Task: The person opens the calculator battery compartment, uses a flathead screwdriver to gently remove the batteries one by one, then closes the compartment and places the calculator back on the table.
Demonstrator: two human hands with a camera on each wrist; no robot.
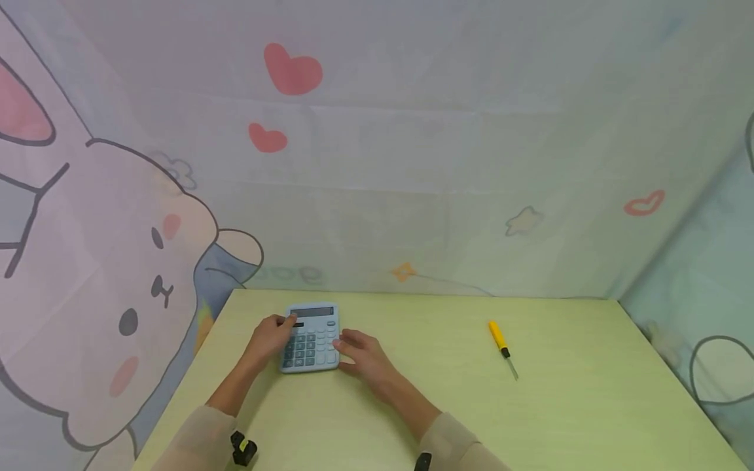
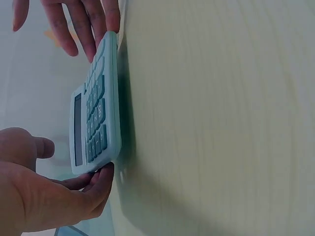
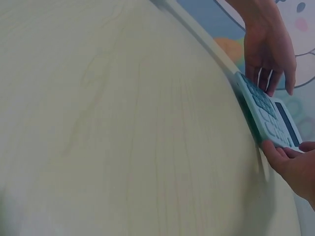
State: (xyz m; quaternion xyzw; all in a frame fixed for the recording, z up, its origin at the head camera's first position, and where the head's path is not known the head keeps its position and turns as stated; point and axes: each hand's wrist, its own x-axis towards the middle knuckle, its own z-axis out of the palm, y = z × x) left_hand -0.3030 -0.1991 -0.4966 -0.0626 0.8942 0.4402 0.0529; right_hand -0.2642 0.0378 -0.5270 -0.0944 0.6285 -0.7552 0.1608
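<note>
A light blue calculator (image 1: 321,324) with grey keys and a dark display lies between both hands near the table's back left part. My left hand (image 1: 271,340) grips its left side, thumb over the face beside the display. In the left wrist view, the fingers of the left hand (image 2: 54,196) reach under the calculator (image 2: 115,98), and a shadow falls along its lower edge. My right hand (image 1: 368,360) holds the opposite side, fingertips at the edge. The right wrist view shows the right hand (image 3: 295,172) at the near side of the calculator (image 3: 261,105).
A screwdriver (image 1: 499,337) with a yellow handle lies on the right part of the pale yellow-green table (image 1: 577,405). Behind the table hangs a cloth backdrop (image 1: 412,163) printed with hearts and a large rabbit.
</note>
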